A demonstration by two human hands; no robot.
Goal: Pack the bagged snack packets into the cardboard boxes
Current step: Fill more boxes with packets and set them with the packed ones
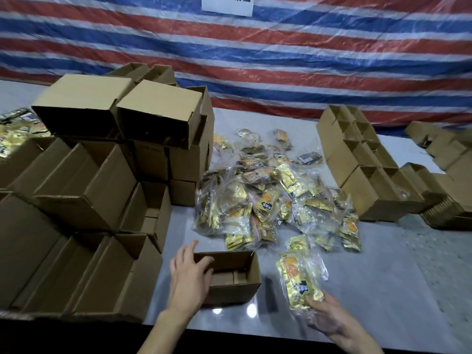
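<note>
Single head view, looking forward-down over table [357, 277], close above hands.

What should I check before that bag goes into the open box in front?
1. Upright box, top open: ok.
2. Inside empty: ok, only bottom flaps show.
3. Support: ok, left hand rests on the box's left wall.
4. Grip: ok, right hand grips the bag at its near end.
5. Opening clear: not ok, left fingers reach over the rim.
6. Bag fits in box: cannot tell.
</note>
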